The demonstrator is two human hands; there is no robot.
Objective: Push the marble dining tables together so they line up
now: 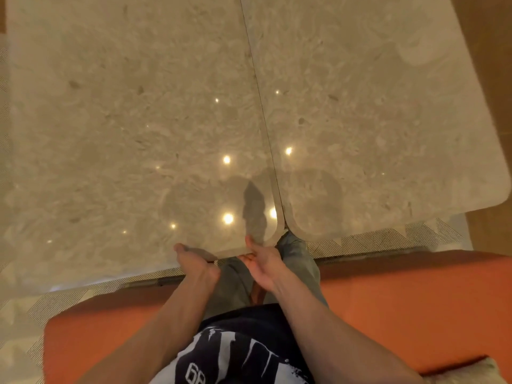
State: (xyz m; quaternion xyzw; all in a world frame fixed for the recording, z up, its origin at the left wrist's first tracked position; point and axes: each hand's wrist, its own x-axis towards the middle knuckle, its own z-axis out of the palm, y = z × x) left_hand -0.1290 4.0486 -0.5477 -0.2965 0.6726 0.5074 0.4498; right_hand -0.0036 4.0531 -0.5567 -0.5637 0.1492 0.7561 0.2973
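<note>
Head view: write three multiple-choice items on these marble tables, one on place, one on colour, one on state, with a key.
1. Both hands grip the near edge of which table?
A. left table
B. right table
C. one each

2. What colour is the bench behind the person?
A. green
B. orange
C. white

3. How do the two tabletops stand?
A. stacked
B. far apart
C. side by side, with a thin seam

Key: A, the left hand and right hand both hold the left table, not the right table; B, the bench is orange; C, only a narrow seam divides them.
</note>
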